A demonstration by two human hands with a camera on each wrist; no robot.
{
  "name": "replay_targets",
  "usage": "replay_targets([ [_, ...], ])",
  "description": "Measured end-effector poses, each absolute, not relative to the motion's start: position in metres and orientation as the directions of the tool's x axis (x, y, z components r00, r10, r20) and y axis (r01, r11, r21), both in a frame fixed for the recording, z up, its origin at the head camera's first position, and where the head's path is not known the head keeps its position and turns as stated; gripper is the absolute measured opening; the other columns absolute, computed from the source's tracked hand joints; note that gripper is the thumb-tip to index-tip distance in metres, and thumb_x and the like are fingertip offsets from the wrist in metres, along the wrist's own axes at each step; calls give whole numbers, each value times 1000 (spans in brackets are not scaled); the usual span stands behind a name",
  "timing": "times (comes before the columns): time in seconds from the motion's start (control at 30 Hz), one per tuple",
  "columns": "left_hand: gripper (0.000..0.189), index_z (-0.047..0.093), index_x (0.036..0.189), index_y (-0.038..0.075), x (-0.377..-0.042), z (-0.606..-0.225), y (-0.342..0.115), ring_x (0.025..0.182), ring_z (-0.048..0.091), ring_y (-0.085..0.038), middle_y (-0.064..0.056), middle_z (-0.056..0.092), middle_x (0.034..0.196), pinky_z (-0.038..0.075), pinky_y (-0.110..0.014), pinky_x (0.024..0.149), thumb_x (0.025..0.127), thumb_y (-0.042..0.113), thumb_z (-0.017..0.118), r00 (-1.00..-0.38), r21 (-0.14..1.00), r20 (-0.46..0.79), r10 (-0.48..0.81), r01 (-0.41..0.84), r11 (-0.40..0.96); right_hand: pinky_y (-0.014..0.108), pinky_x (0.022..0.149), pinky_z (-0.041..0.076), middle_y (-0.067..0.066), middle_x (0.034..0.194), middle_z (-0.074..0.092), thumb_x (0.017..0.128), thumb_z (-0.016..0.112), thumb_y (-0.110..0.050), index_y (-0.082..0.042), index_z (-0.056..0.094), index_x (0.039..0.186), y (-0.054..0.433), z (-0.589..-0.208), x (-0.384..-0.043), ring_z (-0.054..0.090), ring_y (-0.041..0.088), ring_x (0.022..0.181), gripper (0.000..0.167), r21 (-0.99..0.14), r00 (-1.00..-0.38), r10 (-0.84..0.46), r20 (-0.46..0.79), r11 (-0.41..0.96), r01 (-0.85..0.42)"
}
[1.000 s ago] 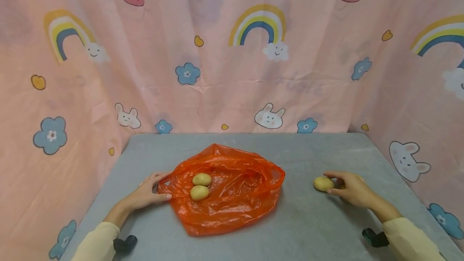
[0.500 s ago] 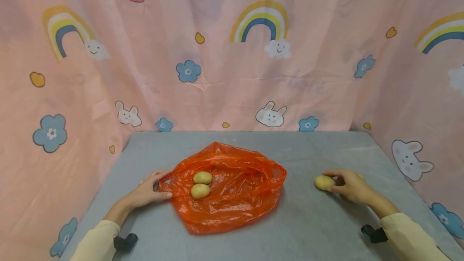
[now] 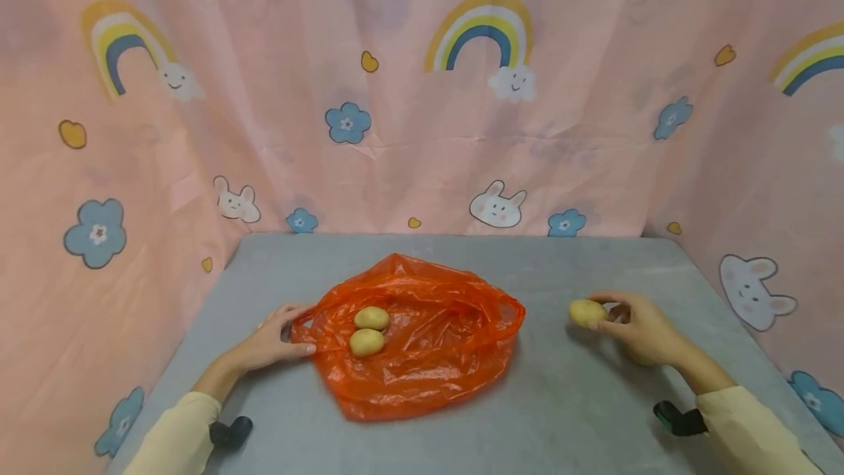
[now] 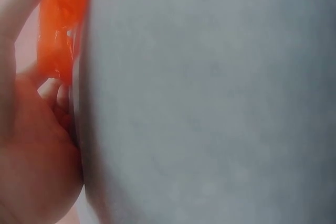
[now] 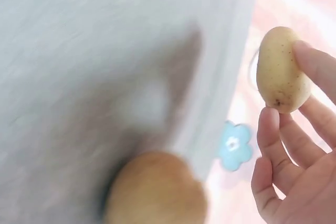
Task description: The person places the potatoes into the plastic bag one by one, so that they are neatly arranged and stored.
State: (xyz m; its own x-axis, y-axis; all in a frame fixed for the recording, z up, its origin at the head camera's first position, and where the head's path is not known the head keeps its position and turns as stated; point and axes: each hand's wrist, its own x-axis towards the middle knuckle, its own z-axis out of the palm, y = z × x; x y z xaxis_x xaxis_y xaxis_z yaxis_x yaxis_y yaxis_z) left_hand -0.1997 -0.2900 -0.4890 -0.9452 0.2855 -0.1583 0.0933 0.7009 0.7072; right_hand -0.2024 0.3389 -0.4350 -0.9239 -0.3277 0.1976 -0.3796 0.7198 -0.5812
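Note:
An orange-red plastic bag (image 3: 422,380) lies spread on the grey table, left of centre. Two yellow potatoes, the far potato (image 3: 371,318) and the near potato (image 3: 366,342), rest together on its left part. My left hand (image 3: 267,343) touches the bag's left edge, thumb and fingers straight and spread apart; orange film (image 4: 58,56) shows by them in the left wrist view. To the right, my right hand (image 3: 642,328) pinches a potato (image 5: 281,72) between thumb and fingertips, just above the table. Another potato (image 5: 156,190) sits on the table beneath this hand, blurred in the right wrist view.
The grey table (image 3: 560,416) reaches back to a pink patterned curtain (image 3: 422,189), which also hangs along both sides. A stretch of table separates the bag from my right hand.
My right hand has closed in on the potato and lifted it slightly off the table. The left hand and bag keep their places; the head view has tilted down a little.

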Motion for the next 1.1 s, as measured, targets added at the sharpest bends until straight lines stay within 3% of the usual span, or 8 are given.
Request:
replay_targets([
  [0.13, 83, 41, 155, 19, -199, -490, -290, 141, 30, -43, -15, 37, 155, 26, -76, 109, 86, 47, 76, -946, 704, -157, 284, 94, 704, 24, 70, 50, 19, 115, 71, 88, 78, -12, -1, 69, 123, 325, -423, -201, 58, -2, 81, 38, -596, -913, -327, 245, 692, -407],
  [0.43, 84, 40, 156, 20, -200, -486, -290, 142, 29, -45, -15, 34, 157, 28, -76, 109, 86, 50, 74, -943, 697, -180, 280, 79, 713, 22, 75, 52, 13, 118, 71, 90, 77, -18, -6, 68, 128, 290, -401, -196, 59, 1, 85, 41, -665, -930, -308, 198, 655, -358],
  [1.1, 83, 41, 155, 19, -198, -488, -288, 143, 28, -45, -15, 34, 157, 26, -77, 109, 86, 47, 76, -944, 702, -174, 281, 81, 708, 24, 79, 54, 9, 120, 72, 89, 78, -17, -9, 69, 125, 233, -405, -202, 61, 9, 90, 38, -750, -892, -394, 222, 515, -414],
])
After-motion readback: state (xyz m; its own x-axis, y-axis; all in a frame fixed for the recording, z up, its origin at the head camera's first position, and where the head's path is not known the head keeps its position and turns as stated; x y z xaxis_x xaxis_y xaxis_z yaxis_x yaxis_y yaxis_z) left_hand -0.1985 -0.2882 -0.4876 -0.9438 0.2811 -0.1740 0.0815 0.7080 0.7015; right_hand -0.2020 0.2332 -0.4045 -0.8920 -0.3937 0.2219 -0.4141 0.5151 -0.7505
